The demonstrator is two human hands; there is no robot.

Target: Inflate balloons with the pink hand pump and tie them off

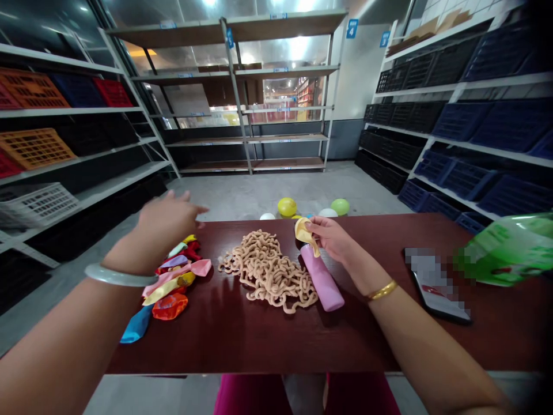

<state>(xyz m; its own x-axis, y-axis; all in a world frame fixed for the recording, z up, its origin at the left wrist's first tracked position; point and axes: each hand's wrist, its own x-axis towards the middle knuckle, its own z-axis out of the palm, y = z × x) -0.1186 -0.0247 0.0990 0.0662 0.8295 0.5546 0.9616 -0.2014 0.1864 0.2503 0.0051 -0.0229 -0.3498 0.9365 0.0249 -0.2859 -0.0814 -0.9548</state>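
Note:
My left hand [170, 222] hovers over the far end of a row of flat, colourful balloons [179, 276], fingers spread and holding nothing. Between finger and thumb of my right hand [330, 236] is a limp pale yellow balloon [306, 231]. It hangs over the top end of a pink cylinder [323, 279] that lies on the dark red table [259, 351]. Left of the cylinder is a heap of tan, curly strands [276, 271]. A blue balloon [137, 324] and an orange-red one [170, 306] lie at the near end of the row.
A phone [438, 288] and a green plastic bag [510, 248] lie on the right of the table. Beyond the far edge, inflated balloons [287, 207] rest on the floor. Shelves with crates [38, 147] stand on both sides.

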